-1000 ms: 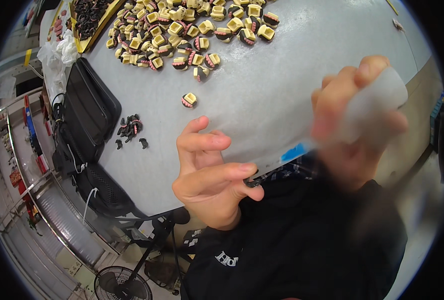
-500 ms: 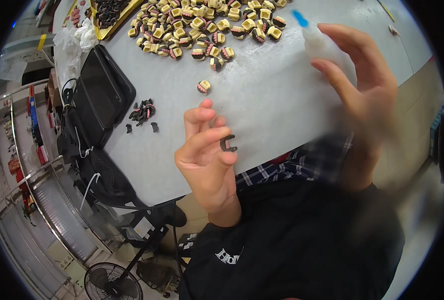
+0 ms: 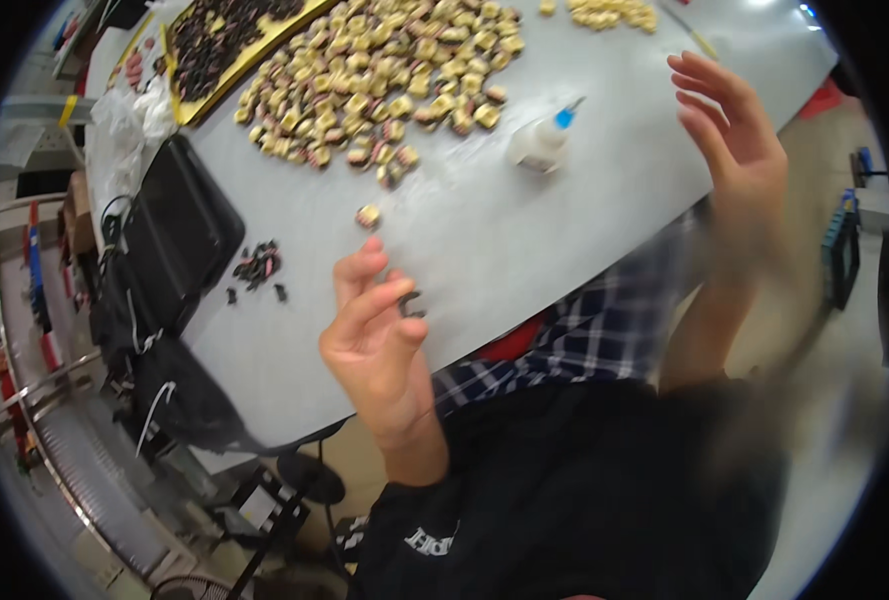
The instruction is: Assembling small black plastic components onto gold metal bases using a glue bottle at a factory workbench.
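Note:
Between thumb and fingers, my left hand [image 3: 376, 335] pinches a small dark C-shaped piece [image 3: 411, 305] above the near part of the table. Just beyond its fingertips lies a single cream, pink and dark piece [image 3: 367, 216]. My right hand [image 3: 732, 130] is raised over the table's right side, fingers apart and nothing in them. To the left of that hand a white squeeze bottle [image 3: 539, 145] with a blue tip stands on the table, slightly blurred.
A large heap of cream, pink and dark pieces [image 3: 384, 75] covers the far middle. Small dark parts [image 3: 259, 265] lie beside a black tablet-like device [image 3: 179, 230] at left. A yellow-edged tray [image 3: 254, 75] of dark parts sits far left; cream parts [image 3: 614, 14] lie farther back.
My right hand has let go of the squeeze bottle, which now stands on the table, and has moved away to its right. My left hand still pinches the dark piece. The view has shifted.

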Available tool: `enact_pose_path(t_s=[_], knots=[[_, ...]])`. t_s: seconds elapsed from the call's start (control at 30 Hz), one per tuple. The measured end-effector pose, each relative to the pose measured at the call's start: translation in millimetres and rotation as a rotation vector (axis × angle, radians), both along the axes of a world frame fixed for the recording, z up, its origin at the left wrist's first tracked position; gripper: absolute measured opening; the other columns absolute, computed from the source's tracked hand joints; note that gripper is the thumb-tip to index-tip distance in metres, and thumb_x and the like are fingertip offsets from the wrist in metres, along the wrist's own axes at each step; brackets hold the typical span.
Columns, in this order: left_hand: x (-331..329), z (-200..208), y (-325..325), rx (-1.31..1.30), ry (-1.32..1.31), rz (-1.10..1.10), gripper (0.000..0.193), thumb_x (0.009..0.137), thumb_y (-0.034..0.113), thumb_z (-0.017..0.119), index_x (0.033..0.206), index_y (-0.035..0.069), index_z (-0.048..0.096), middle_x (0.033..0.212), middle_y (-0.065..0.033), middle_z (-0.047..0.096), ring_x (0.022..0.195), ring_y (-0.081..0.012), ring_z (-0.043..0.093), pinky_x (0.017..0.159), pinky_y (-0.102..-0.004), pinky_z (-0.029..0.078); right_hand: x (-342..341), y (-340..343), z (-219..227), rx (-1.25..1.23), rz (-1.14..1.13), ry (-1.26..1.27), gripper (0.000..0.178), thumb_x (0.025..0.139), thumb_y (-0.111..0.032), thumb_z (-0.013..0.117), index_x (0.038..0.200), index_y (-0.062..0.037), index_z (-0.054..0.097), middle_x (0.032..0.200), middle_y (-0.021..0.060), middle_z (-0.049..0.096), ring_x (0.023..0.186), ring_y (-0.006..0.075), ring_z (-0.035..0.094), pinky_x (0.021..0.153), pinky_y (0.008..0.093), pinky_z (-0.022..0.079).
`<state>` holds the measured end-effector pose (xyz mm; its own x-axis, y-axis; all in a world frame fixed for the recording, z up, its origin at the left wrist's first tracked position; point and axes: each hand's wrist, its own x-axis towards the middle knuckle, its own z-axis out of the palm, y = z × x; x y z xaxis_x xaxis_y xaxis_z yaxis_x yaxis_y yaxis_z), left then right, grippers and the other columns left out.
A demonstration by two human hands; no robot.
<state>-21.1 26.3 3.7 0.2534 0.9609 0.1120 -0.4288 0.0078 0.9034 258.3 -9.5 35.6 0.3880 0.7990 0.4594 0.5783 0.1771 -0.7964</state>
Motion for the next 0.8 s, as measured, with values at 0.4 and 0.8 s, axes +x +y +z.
enact_pose_path(t_s=[0.4, 0.8], knots=[[-2.0, 2.7, -2.1, -0.032, -0.008, 0.036, 0.025, 0.068, 0.009, 0.076, 0.089, 0.001, 0.066, 0.112, -0.0071, 0.048, 0.117, -0.0265, 0.039, 0.094, -0.0344, 0.031, 78.2, 45.5, -14.3, -0.276, -0.242, -0.376, 0.021, 0.079, -0.014, 0.066, 0.097, -0.0037, 0.062, 0.095, 0.0084, 0.061, 0.081, 0.0143, 0.058, 0.07, 0.0244, 0.046], [-4.8, 0.7, 1.0, -0.023, 0.001, 0.003, 0.025, 0.066, 0.015, 0.079, 0.086, 0.007, 0.068, 0.11, -0.0056, 0.048, 0.12, -0.0281, 0.035, 0.095, -0.0394, 0.032, 16.0, 17.3, -1.1, 0.159, -0.156, 0.207, 0.015, 0.082, -0.003, 0.061, 0.096, 0.0011, 0.057, 0.094, 0.012, 0.061, 0.078, 0.0154, 0.061, 0.071, 0.0227, 0.048]])
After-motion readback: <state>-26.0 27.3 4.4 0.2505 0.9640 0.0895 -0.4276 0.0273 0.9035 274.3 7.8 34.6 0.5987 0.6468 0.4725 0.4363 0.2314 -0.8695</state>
